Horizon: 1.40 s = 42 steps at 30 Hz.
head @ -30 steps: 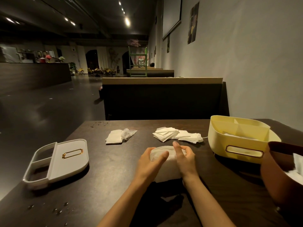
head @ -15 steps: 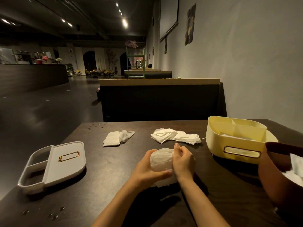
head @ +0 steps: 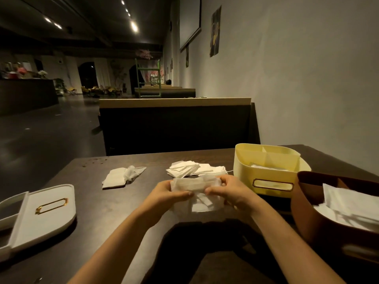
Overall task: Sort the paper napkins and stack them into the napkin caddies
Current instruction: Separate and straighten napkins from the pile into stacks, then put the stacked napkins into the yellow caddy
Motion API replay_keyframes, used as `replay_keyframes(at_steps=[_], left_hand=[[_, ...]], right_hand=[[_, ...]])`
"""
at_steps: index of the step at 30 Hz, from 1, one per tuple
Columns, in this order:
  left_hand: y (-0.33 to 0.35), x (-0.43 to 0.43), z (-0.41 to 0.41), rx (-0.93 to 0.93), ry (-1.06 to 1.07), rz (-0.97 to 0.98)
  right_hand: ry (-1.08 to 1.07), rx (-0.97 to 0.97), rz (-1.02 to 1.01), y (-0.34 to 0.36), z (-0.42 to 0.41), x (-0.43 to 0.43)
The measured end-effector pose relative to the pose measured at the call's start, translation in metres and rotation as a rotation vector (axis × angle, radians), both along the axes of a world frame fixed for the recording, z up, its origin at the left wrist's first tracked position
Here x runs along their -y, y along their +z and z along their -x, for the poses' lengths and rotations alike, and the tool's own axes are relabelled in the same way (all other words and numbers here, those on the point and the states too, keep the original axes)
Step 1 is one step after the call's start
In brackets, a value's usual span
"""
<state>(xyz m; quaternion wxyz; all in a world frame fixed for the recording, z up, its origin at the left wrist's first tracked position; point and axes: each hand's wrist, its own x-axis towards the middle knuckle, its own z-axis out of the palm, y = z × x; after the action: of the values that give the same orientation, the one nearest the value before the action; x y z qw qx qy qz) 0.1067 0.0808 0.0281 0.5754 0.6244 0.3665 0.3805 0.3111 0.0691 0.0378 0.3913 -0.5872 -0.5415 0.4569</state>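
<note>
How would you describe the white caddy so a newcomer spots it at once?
Start at the dark table. At its left edge lies the white caddy, opposite the yellow caddy and brown caddy. Only it is white, gold label frame facing up.

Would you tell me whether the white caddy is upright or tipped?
Tipped: the white caddy lies on its side, gold label frame facing up.

Yellow caddy [head: 244,173], brown caddy [head: 303,214] close right
</note>
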Motion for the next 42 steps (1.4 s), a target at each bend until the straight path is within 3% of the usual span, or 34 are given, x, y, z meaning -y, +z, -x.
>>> replay_keyframes(at_steps=[12,18,23,29,35,39,42], left_hand=[[0.063,-0.038,-0.088,-0.062,-0.063,0.047],[0.094,-0.06,-0.15,-0.109,-0.164,0.252],[0.097,-0.074,-0.202,-0.253,-0.139,0.309],[0.079,-0.092,-0.243,-0.417,-0.038,0.28],[0.056,-0.11,-0.264,-0.596,0.109,0.032],[0.05,-0.106,-0.267,-0.83,0.107,-0.3],[0.042,-0.099,-0.268,-0.972,0.174,-0.637]], right_hand=[[-0.255,0.036,0.013,0.075,-0.063,0.002],[-0.361,0.09,0.13,0.101,-0.127,-0.019],[-0.423,0.095,0.218,0.101,-0.169,-0.025],[-0.421,0.239,0.333,0.086,-0.192,-0.036],[-0.377,0.413,0.374,0.083,-0.192,-0.047],[-0.35,0.457,0.406,0.078,-0.188,-0.051],[-0.349,0.784,0.361,0.066,-0.184,-0.059]])
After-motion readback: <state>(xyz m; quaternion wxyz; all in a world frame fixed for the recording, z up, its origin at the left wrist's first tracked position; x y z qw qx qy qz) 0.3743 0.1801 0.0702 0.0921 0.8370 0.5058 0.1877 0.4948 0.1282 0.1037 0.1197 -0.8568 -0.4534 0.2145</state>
